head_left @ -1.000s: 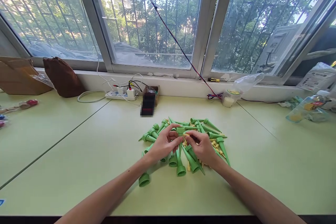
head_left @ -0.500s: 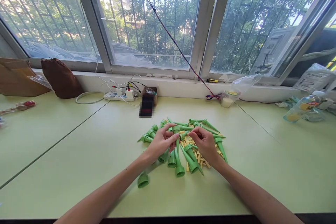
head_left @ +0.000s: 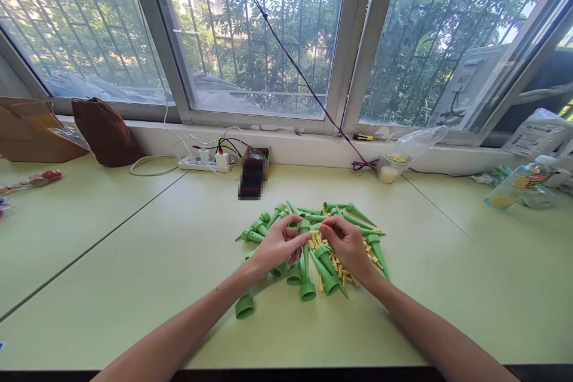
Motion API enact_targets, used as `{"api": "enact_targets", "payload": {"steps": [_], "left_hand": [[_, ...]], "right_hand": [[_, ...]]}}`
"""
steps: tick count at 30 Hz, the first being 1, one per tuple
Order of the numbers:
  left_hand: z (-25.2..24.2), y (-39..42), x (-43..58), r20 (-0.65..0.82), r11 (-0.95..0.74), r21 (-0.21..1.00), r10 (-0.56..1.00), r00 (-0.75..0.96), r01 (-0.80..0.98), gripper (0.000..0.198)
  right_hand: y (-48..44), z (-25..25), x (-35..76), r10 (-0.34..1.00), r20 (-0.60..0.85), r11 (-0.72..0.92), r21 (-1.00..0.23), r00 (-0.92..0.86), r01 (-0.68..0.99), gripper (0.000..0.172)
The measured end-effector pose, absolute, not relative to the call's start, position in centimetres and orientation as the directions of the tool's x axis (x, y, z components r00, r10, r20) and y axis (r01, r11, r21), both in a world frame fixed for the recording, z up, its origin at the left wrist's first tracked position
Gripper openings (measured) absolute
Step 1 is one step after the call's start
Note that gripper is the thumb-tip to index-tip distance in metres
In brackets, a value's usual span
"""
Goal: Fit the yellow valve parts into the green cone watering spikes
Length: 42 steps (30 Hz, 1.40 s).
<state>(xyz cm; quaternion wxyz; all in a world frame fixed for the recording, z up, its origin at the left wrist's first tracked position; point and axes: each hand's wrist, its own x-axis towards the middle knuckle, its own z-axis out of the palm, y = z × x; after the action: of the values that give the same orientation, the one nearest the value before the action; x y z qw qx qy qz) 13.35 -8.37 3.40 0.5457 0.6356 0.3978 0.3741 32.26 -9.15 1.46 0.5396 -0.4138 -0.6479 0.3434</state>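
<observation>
Daylight enters through barred, metal-framed windows (head_left: 259,42) onto a smooth, pale green table (head_left: 134,286), where a green cone (head_left: 304,226) is held over a scattered heap of similar pieces. The left hand (head_left: 281,243) is partly closed on this cone, thumb and fingers pinching it near its ribbed, wider top, while its narrowing stem points down. Just right of the cone, the right hand (head_left: 345,246) has its thumb and forefinger brought together in a close pinch. A small yellow peg (head_left: 314,232) shows between those fingertips and the cone; whether the pinch has hold of it cannot be told.

Around the cone on all sides lie more green cones (head_left: 308,291), apparently moulded plastic, each a long slender spike flaring into a round, hollow cap. Stubby, stepped yellow pegs (head_left: 344,273) are heaped loosely to its right, partly hidden by the right hand. Well beyond the cone, to the left, are a white power strip (head_left: 190,163), a soft brown pouch (head_left: 105,134) and a creased cardboard box (head_left: 33,131).
</observation>
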Motion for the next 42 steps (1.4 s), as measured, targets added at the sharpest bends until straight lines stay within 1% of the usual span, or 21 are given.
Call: {"api": "enact_targets", "payload": {"steps": [5,13,20,24,27,32,42], "left_hand": [[3.5,-8.5,13.4,0.044,-0.084,0.993,0.915,0.401,0.083,0.042],[3.8,-8.5,13.3,0.046,-0.073,0.996,0.919,0.391,0.054,0.042],[2.9,-8.4,13.3,0.092,-0.151,0.982,0.901,0.423,0.109,0.041],[2.5,-8.3,13.4,0.1,-0.157,0.982,0.903,0.418,0.104,0.04],[2.6,-8.3,13.5,0.101,-0.153,0.983,0.91,0.401,0.098,0.039],[2.5,-8.0,13.5,0.093,-0.13,0.988,0.929,0.358,0.08,0.044],[2.7,-8.1,13.4,0.1,-0.144,0.984,0.933,0.346,0.105,0.04]], "right_hand": [[-9.2,1.5,32.2,0.902,0.424,0.432,-0.873,-0.084,0.226,0.03],[-9.2,1.6,32.3,0.893,0.437,0.449,-0.859,-0.105,0.245,0.028],[-9.3,1.4,32.1,0.89,0.421,0.454,-0.85,-0.176,0.267,0.029],[-9.2,1.4,32.1,0.882,0.426,0.469,-0.834,-0.201,0.291,0.031],[-9.1,1.4,32.1,0.878,0.438,0.478,-0.824,-0.194,0.304,0.029],[-9.1,1.1,32.1,0.87,0.453,0.493,-0.811,-0.198,0.314,0.021],[-9.2,1.0,31.9,0.872,0.445,0.487,-0.826,-0.205,0.282,0.018]]}}
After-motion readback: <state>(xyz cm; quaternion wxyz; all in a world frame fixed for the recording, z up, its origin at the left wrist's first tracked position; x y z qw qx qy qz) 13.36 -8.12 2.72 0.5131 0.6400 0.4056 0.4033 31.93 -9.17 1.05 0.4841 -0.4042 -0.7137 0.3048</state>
